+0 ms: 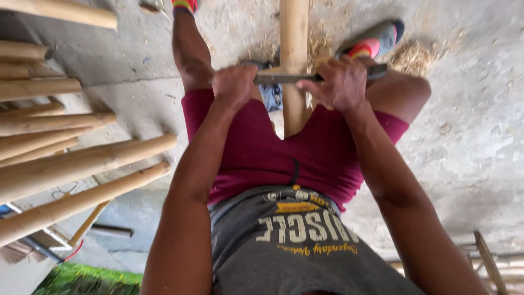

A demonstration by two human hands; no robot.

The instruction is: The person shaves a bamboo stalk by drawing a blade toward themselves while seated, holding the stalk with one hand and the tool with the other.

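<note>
**Two hands on one blade, pole between the knees**

Two fists closed round a flat metal blade (pixel 314 76) that lies crosswise over an upright-running bamboo pole (pixel 293 65). Left hand (pixel 234 84) wraps the near-left end; right hand (pixel 341 84) wraps the other, with the dark tip of the blade sticking out past it to the right. Both grips look tight, knuckles up.

Pole sits between the person's legs, running from the lap away toward the far edge of the view, over maroon shorts (pixel 262 147). Blade touches the pole's upper face.

Pale shavings (pixel 415 54) lie on the concrete floor (pixel 469 136) on the far right, beside a grey shoe (pixel 374 41).

Stack of bamboo poles (pixel 76 158) lies to the left, well apart from the hands.

Judgement: scraping or shaving the pole's skin, mid-stroke. Next stroke would call for even pressure from both fists, the blade kept square across the pole, and the edge kept clear of the thighs. Whether the blade edge bites or only rests cannot be told.
</note>
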